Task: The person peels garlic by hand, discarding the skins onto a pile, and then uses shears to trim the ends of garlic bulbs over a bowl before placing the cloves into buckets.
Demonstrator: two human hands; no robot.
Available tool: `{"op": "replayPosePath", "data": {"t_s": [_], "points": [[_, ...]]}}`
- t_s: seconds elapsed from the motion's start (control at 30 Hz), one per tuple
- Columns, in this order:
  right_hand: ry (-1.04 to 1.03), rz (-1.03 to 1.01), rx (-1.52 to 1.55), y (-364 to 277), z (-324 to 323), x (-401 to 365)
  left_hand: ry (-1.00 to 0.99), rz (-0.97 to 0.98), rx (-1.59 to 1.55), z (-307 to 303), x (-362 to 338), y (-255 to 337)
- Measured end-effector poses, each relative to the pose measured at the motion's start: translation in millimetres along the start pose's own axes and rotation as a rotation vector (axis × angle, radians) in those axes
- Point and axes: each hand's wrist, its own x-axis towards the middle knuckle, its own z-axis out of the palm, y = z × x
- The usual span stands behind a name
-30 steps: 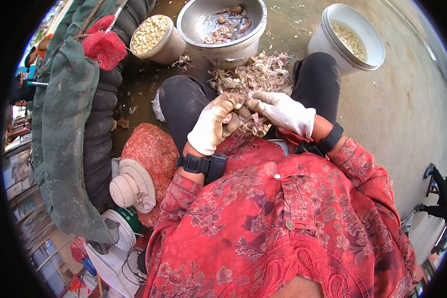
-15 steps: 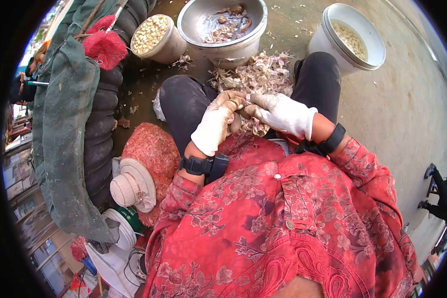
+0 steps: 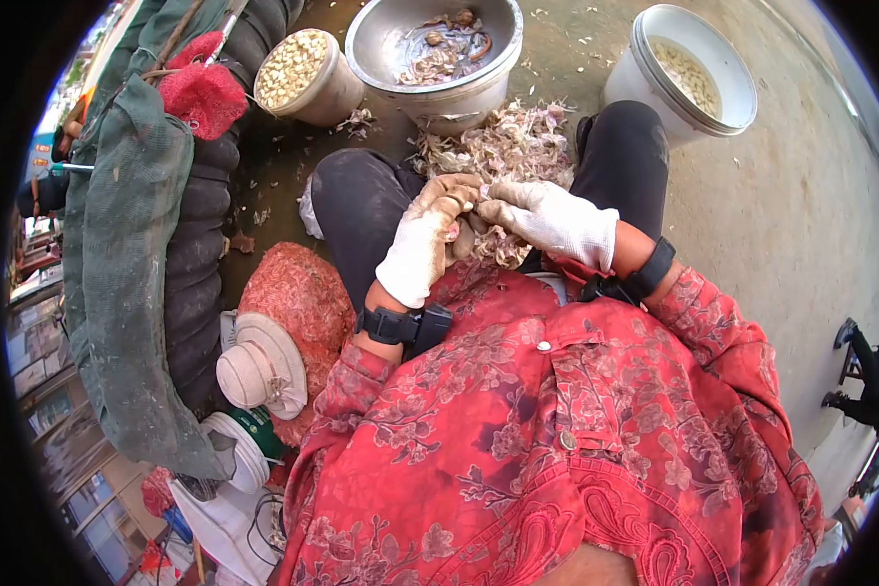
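A small garlic piece (image 3: 483, 193) is pinched between the bent fingertips of the gloved left hand (image 3: 426, 232) and gloved right hand (image 3: 549, 219), above the peel heap's (image 3: 523, 142) near edge. Beyond it on the floor (image 3: 762, 234), a metal basin (image 3: 381, 49) is flanked by a small clove bucket (image 3: 330, 100), towards the floor's left edge, and a large white bucket (image 3: 640, 83).
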Motion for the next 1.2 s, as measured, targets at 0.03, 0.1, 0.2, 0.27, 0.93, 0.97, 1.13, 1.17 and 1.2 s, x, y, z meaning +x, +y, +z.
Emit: {"op": "replayPosePath", "data": {"t_s": [0.03,0.1,0.2,0.27,0.93,0.97,1.13,1.17,1.2], "points": [[0.011,0.018,-0.008,-7.9,-1.9,-2.7,0.006,-0.014,-0.035,1.1,-0.5,1.9],[0.019,0.035,-0.015,-19.0,-4.3,-6.3,-0.048,-0.015,-0.047,-10.8,3.0,-2.0],[0.088,0.117,-0.007,-19.4,-5.2,-6.9,-0.104,-0.013,-0.047,-19.5,2.7,-4.9],[0.081,0.098,-0.044,-17.5,-6.2,-6.8,-0.107,-0.01,-0.035,-20.0,2.5,-5.7],[0.175,0.298,0.015,0.7,-21.7,4.2,-0.049,-0.006,-0.119,-22.4,15.4,-14.0],[0.086,0.3,-0.368,4.2,-22.2,6.0,-0.049,-0.007,-0.116,-23.6,16.4,-13.8],[0.272,0.139,0.206,3.2,-17.3,9.5,-0.05,-0.015,-0.08,-16.1,19.6,-12.1],[0.271,0.139,0.209,8.0,-14.7,9.1,-0.049,-0.017,-0.079,-16.7,21.6,-13.6],[0.297,0.066,0.151,2.2,-11.6,6.3,-0.028,-0.005,0.007,-17.6,26.2,-15.9]]}}
